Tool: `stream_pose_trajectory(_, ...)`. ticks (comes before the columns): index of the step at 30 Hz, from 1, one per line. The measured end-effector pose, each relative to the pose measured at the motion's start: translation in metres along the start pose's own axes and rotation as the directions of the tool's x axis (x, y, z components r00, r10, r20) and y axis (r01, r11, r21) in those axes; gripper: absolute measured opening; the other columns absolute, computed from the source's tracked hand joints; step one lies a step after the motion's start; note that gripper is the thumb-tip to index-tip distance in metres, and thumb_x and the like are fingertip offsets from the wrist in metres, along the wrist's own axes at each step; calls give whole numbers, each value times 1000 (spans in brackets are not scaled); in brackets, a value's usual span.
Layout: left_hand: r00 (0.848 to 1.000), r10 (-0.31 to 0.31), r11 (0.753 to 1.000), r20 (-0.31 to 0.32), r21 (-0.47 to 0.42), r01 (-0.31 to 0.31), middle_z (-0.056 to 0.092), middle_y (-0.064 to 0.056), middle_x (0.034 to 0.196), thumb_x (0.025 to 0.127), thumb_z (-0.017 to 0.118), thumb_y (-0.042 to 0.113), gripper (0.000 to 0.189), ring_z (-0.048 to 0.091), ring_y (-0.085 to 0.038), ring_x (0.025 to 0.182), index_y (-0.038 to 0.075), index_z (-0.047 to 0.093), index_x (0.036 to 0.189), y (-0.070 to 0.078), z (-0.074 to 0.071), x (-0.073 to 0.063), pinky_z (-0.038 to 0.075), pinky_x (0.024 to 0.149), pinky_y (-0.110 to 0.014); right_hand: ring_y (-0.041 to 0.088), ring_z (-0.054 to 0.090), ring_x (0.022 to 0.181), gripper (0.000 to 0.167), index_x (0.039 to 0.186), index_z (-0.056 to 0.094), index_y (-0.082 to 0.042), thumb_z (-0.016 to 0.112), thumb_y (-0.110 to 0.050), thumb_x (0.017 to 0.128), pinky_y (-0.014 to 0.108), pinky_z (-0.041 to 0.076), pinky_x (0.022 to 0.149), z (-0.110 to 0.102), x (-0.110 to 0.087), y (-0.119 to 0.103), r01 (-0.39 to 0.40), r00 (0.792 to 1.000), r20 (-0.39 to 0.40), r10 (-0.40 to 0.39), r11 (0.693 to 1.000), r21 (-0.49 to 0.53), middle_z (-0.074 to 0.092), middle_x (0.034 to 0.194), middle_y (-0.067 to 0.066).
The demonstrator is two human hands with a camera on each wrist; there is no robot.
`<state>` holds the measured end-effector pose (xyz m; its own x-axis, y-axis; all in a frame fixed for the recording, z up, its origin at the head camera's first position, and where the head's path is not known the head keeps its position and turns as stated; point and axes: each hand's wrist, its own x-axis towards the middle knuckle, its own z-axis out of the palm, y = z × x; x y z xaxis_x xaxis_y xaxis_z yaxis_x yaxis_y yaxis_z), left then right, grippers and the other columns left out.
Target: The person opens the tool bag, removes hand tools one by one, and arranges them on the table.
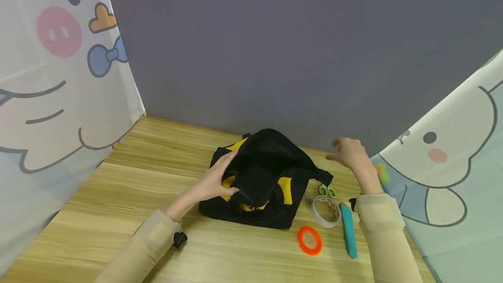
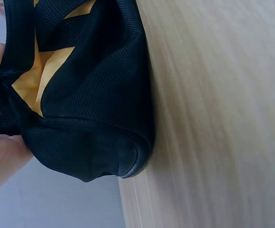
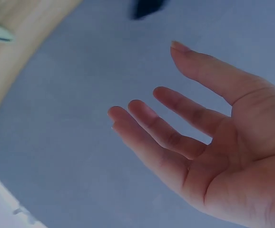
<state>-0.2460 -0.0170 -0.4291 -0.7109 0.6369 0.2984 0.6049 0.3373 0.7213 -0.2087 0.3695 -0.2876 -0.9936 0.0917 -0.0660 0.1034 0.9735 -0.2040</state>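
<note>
A black and yellow fabric bag [image 1: 255, 213] stands on the wooden table, its top spread wide and its dark inside facing up. My left hand [image 1: 210, 183] touches the left side of the opening, thumb and fingers spread apart and fairly straight. In the left wrist view, the bag's edge passes between that thumb and the fingers. Raised to the right of the bag is my right hand [image 1: 349, 154], apart from it and holding nothing. Its fingers [image 3: 168, 135] are loosely bent in the right wrist view.
Green-handled scissors [image 1: 327, 191] lie by the bag's right corner, partly hidden. Near them are a pale tape roll [image 1: 315, 211], an orange-red tape ring [image 1: 302, 243] and a long teal tool [image 1: 348, 230]. A grey wall [image 1: 275, 56] rises behind the table, with printed cloth at both sides.
</note>
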Motion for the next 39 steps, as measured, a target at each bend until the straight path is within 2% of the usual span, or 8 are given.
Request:
stream_pose_trajectory(7, 1000, 9, 1000, 4, -13, -8, 15, -18, 165, 79, 82, 12, 111, 26, -41, 149, 15, 8, 161, -1, 1, 1, 42, 106, -58, 48, 62, 104, 51, 130, 55, 6, 70, -25, 91, 54, 54, 82, -5, -1, -36, 75, 996, -56, -74, 997, 14, 59, 124, 35)
stream_pose_trajectory(11, 1000, 12, 1000, -4, -9, -12, 16, -18, 164, 79, 82, 12, 111, 26, -41, 149, 15, 8, 161, -1, 1, 2, 42, 106, -58, 44, 64, 102, 47, 128, 58, 3, 72, -21, 90, 53, 55, 82, 0, -3, -66, 146, 985, -91, -146, 989, -5, 62, 122, 31)
stream_pose_trajectory(14, 1000, 4, 1000, -9, -5, -4, 16, -18, 164, 79, 82, 12, 111, 26, -41, 148, 15, 8, 161, 0, 1, 3, 43, 106, -58, 41, 65, 102, 46, 127, 60, 1, 74, -20, 89, 50, 56, 82, 5, -3, -91, 191, 977, -87, -192, 981, -30, 63, 121, 28)
stream_pose_trajectory(18, 1000, -20, 1000, -1, -14, 20, 16, -18, 164, 80, 81, 13, 110, 26, -42, 149, 15, 7, 161, 3, 1, 2, 42, 107, -59, 39, 65, 104, 47, 128, 61, -1, 75, -21, 88, 47, 57, 85, 18, -3, -118, 239, 969, -46, -241, 970, -49, 63, 124, 23)
stream_pose_trajectory(22, 999, -36, 999, 9, -20, 37, 16, -18, 164, 80, 81, 14, 111, 26, -42, 149, 13, 6, 161, 5, 3, 1, 41, 108, -59, 36, 66, 102, 44, 125, 63, -4, 76, -21, 87, 44, 57, 86, 38, 0, -137, 277, 961, -2, -278, 959, -64, 64, 123, 20)
stream_pose_trajectory(29, 1000, -26, 1000, -9, -11, 26, 18, -20, 163, 78, 82, 11, 113, 27, -42, 148, 11, 5, 161, 5, 6, -1, 39, 110, -58, 30, 68, 98, 43, 119, 66, -6, 81, -22, 82, 39, 58, 83, 81, 12, -158, 338, 941, 55, -334, 935, -102, 66, 116, 16)
stream_pose_trajectory(35, 999, -30, 1000, -22, -10, 30, 17, -20, 163, 78, 82, 10, 113, 25, -42, 149, 11, 5, 161, 5, 4, -3, 39, 110, -59, 29, 65, 107, 48, 124, 64, -8, 82, -20, 81, 39, 58, 88, 112, 28, -175, 370, 922, 151, -357, 926, -72, 65, 121, 14)
stream_pose_trajectory(39, 999, -40, 999, -19, -8, 40, 16, -19, 164, 79, 82, 12, 113, 24, -41, 150, 12, 4, 161, 6, 2, -3, 38, 110, -59, 28, 67, 106, 50, 126, 64, -9, 82, -21, 81, 38, 58, 87, 125, 36, -182, 389, 911, 181, -371, 918, -73, 67, 120, 12)
